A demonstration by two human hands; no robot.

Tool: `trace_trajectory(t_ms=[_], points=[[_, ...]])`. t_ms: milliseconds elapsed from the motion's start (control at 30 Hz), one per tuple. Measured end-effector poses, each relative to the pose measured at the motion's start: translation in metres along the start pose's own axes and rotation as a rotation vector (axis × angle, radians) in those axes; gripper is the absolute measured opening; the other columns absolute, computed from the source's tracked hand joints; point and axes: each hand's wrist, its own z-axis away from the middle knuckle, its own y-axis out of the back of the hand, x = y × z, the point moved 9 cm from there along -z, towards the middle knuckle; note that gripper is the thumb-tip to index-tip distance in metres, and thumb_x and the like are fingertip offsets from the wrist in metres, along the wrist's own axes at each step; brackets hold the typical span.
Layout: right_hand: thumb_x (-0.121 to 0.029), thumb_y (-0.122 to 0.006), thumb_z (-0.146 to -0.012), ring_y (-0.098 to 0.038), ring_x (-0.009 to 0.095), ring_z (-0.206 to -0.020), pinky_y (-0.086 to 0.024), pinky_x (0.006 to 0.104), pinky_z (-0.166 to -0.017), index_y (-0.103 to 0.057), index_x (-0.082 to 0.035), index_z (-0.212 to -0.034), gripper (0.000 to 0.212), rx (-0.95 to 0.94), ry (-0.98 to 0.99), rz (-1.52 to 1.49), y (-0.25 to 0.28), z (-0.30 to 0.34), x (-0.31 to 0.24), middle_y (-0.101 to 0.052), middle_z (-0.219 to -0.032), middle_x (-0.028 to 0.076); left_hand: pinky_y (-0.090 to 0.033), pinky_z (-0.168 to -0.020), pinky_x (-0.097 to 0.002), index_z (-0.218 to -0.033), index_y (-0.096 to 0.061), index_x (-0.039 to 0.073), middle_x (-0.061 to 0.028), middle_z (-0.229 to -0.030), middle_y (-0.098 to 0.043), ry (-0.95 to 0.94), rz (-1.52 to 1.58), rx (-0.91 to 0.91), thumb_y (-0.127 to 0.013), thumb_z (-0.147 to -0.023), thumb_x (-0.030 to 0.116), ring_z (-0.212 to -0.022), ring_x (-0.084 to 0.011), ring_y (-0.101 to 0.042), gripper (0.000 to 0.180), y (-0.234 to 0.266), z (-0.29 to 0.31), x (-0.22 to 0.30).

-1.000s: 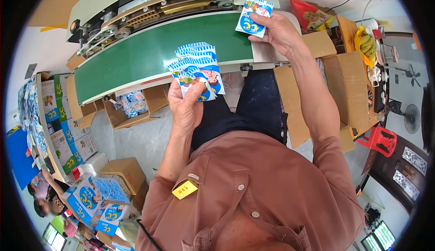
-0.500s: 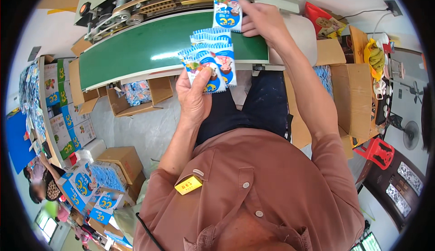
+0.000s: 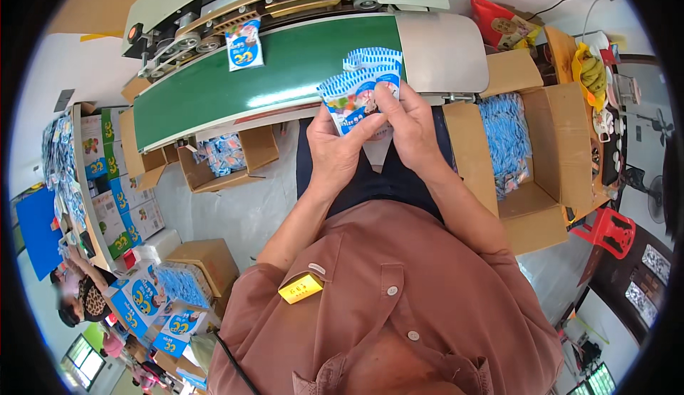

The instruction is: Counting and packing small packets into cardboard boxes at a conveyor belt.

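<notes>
Beyond the hands, a long cream-and-metal machine with exposed pulleys is set along the far edge of a smooth green conveyor belt; fingers could be pinched if the pulleys were reached too closely. At the right, an open brown cardboard box is partly filled with blue-and-white packets, which could be spilled if a flap were knocked by an elbow. The bare left hand is closed on the lower part of a fanned stack of glossy blue-and-white packets, held above the belt's near edge. The bare right hand is also closed on the stack, its thumb pressed on the front; its other fingers are largely hidden. Slick film could let packets be dropped or two be drawn together. One flat blue-and-white packet lies slightly tilted on the belt against the machine; it could be jammed if skewed.
</notes>
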Motion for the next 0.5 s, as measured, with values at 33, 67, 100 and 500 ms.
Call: trace_trajectory(t_ms=[33, 67, 100, 500], points=[[-0.024, -0.050, -0.105, -0.059, 0.008, -0.098, -0.048, 0.0254, -0.087, -0.061, 0.001, -0.120, 0.031, -0.033, -0.059, -0.203, -0.001, 0.000, 0.004, -0.066, -0.112, 0.004, -0.059, -0.074, -0.0271, -0.117, -0.062, 0.003, -0.0066, -0.107, -0.070, -0.005, -0.102, -0.024, -0.071, -0.088, 0.001, -0.090, -0.0107, -0.068, 0.031, -0.001, 0.000, 0.002], [-0.023, -0.051, -0.104, -0.060, 0.009, -0.098, -0.048, 0.0259, -0.087, -0.061, 0.001, -0.120, 0.030, -0.067, -0.121, -0.405, -0.005, 0.002, 0.004, -0.066, -0.112, 0.005, -0.061, -0.066, -0.0279, -0.115, -0.063, 0.002, -0.0079, -0.103, -0.071, -0.002, -0.057, 0.010, -0.073, -0.087, 0.001, -0.086, -0.0128, -0.069, 0.031, 0.003, -0.002, 0.003], [-0.022, -0.053, -0.104, -0.061, 0.010, -0.097, -0.049, 0.0264, -0.086, -0.061, 0.001, -0.120, 0.030, -0.099, -0.184, -0.607, -0.009, 0.003, 0.006, -0.067, -0.111, 0.005, -0.061, -0.066, -0.0279, -0.115, -0.063, 0.002, -0.0079, -0.103, -0.071, -0.004, -0.057, 0.012, -0.073, -0.087, 0.001, -0.086, -0.0128, -0.069, 0.031, 0.005, -0.001, 0.005], [-0.025, -0.058, -0.101, -0.068, 0.015, -0.094, -0.057, 0.0314, -0.079, -0.064, 0.001, -0.119, 0.032, 0.014, -0.182, -0.113, 0.013, -0.017, -0.001, -0.070, -0.101, 0.006, -0.062, -0.064, -0.0303, -0.114, -0.062, 0.000, -0.0102, -0.104, -0.071, 0.060, -0.057, 0.047, -0.073, -0.087, 0.001, -0.085, -0.0161, -0.071, 0.030, 0.021, -0.011, 0.012]])
